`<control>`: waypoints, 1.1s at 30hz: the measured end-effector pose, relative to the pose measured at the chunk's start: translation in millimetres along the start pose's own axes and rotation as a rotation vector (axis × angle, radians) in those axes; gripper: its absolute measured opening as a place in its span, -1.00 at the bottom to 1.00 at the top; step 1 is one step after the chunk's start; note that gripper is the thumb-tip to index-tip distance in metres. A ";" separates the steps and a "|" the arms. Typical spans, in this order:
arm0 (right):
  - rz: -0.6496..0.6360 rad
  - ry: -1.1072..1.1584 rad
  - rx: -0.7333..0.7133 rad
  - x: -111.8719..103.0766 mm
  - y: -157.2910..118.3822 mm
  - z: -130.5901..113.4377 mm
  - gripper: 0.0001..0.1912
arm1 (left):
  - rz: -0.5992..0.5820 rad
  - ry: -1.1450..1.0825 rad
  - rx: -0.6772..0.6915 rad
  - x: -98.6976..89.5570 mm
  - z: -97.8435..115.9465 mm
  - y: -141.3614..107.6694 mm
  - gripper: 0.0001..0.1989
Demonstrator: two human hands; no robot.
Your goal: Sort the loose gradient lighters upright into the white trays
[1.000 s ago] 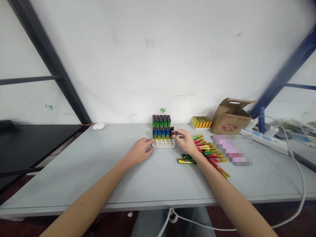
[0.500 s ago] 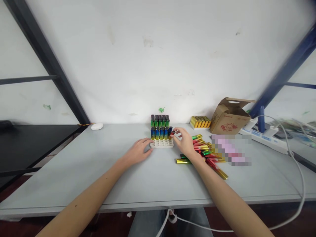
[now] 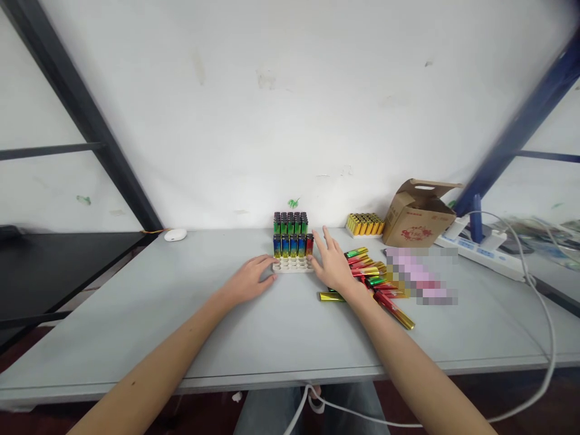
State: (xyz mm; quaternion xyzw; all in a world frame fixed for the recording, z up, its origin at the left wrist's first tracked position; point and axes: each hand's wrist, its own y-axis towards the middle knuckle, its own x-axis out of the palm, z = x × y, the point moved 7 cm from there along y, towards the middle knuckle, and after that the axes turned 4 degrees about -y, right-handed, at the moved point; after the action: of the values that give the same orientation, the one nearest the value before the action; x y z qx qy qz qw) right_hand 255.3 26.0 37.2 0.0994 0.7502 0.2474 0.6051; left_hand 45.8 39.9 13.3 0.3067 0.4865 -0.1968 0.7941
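A white tray with holes (image 3: 292,266) stands mid-table, its front rows bare. Blue-and-yellow cylinders (image 3: 285,246) and one red cylinder (image 3: 309,245) at the right end stand upright in it. Green cylinders with dark tops (image 3: 290,223) stand in rows behind them. My left hand (image 3: 251,279) rests at the tray's left edge, fingers loosely spread, holding nothing. On the right, my right hand (image 3: 332,263) has its fingers apart and nothing in them, with the thumb near the tray's right edge. Red, green and gold cylinders (image 3: 393,309) lie in a loose pile right of that hand.
Toward the back right are a tray of yellow cylinders (image 3: 366,224) and an open cardboard box (image 3: 417,223). A power strip (image 3: 484,257) with a white cable lies at the far right. A white case (image 3: 175,235) sits at the back left, beside a black surface (image 3: 58,266).
The red cylinder that was at my right fingertips now stands upright at the right end of the front row. My right hand has let go and opened. The view has shifted slightly.
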 end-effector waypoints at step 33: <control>-0.197 -0.120 0.401 -14.9 -3.2 71.6 -0.58 | -0.008 0.000 0.007 -0.3 -1.9 -2.7 -0.59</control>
State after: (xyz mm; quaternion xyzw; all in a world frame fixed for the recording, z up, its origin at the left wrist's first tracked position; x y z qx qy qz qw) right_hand 328.0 34.5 38.0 0.1588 0.7532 0.0267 0.6378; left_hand 42.8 39.3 12.2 0.3074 0.4869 -0.2019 0.7923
